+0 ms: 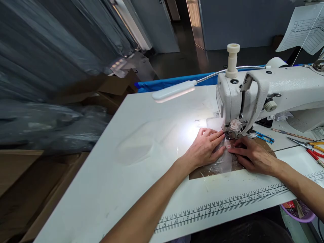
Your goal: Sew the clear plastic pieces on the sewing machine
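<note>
A strip of sheer, whitish material [224, 165] lies under the needle area of a white sewing machine [229, 91]. My left hand [206, 146] rests flat on its left side, fingers stretched toward the presser foot. On the other side, my right hand [249, 155] is bent low, its fingertips pinching the material's edge beside a small pinkish spot. A pale ruffled rosette [235, 125] sits at the machine head, just above the foot. Beneath the hands is a brown sheet [202, 173]. The fingers partly hide the stitching spot.
A lit lamp [174, 91] on a bendy neck hangs over the white table [141, 189]. Right of the machine head lie blue thread snips [264, 137], a thin brown-handled tool [292, 134] and pliers [303, 143]. A printed ruler [222, 207] follows the front edge. Below is a purple basket [300, 219].
</note>
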The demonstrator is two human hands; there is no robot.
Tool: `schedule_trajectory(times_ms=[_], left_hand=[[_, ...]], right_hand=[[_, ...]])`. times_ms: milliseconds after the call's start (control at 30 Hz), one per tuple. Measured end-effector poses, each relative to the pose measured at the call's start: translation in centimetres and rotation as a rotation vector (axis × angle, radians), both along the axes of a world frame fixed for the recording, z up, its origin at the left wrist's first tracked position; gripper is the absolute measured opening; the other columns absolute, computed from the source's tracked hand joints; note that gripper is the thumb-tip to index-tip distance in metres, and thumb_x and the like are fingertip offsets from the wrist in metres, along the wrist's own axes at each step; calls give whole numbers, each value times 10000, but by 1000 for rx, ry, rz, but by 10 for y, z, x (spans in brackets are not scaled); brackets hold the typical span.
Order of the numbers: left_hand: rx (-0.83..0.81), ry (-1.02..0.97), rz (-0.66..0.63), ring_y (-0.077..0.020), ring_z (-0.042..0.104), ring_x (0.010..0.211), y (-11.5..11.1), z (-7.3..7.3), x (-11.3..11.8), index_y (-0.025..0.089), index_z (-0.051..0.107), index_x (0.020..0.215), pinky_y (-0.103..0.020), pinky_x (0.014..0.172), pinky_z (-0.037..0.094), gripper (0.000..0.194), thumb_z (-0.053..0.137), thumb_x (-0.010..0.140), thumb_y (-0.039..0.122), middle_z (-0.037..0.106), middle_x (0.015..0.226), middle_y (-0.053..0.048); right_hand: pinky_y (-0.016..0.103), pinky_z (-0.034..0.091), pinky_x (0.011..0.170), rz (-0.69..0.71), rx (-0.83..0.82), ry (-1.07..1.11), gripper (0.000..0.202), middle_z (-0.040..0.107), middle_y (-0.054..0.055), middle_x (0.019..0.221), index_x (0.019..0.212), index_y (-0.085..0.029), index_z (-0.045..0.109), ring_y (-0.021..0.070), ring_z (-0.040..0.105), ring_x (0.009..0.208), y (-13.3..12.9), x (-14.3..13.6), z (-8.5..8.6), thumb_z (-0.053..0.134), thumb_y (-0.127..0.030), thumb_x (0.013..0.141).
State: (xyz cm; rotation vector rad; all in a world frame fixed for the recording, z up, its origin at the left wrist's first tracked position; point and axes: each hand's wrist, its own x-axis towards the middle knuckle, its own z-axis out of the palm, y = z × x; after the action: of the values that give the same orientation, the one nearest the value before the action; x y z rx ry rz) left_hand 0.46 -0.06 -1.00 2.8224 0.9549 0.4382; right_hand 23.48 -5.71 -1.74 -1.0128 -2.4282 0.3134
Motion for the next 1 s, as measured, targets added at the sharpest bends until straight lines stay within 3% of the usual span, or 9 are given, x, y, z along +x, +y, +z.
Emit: schedule_trajectory(times_ms=[167,333,467,533,700,1000], left_hand=[[85,-7,-13,-294,591,1057,-1,-3,1,166,632,1227,-504,910,401,394,392,983,361,681,1239,-121],[315,-78,-41,-269,606,916,-1,-8,2,115,645,1117,-456,790,442,341,430,975,339,691,1152,-157],[451,-189,-176,-166,595,726,0,-13,5,166,651,867,-348,704,450,187,486,952,189,725,913,-55],[463,-231,-238,-136,578,659,-1,-13,6,179,639,803,-316,661,441,200,500,944,146,725,847,-13],[361,-227,-263,-150,591,666,-4,-5,3,178,680,863,-333,642,444,158,541,911,239,740,931,-41],[305,-114,-208,-184,608,706,0,-6,-2,169,693,985,-369,677,458,250,504,931,324,724,1004,-76]], right_hand=[[409,584,852,-6,-10,16,315,599,117,1078,1182,-211,677,227,595,1042,1,1,-2,462,-197,953],[407,583,850,24,15,58,308,601,110,1065,1162,-213,692,222,592,1038,3,2,-4,473,-186,947],[402,589,831,21,13,54,308,592,115,1068,1157,-201,696,224,595,1026,4,3,-5,481,-174,938],[406,588,827,16,18,40,311,587,118,1064,1165,-192,692,226,594,1019,4,3,-6,485,-170,933],[432,583,831,16,28,21,318,589,133,1079,1188,-174,674,239,583,1019,3,3,-8,468,-179,945],[447,569,884,-45,5,-22,354,586,145,1095,1278,-169,610,246,583,1038,0,-2,-5,412,-231,992]])
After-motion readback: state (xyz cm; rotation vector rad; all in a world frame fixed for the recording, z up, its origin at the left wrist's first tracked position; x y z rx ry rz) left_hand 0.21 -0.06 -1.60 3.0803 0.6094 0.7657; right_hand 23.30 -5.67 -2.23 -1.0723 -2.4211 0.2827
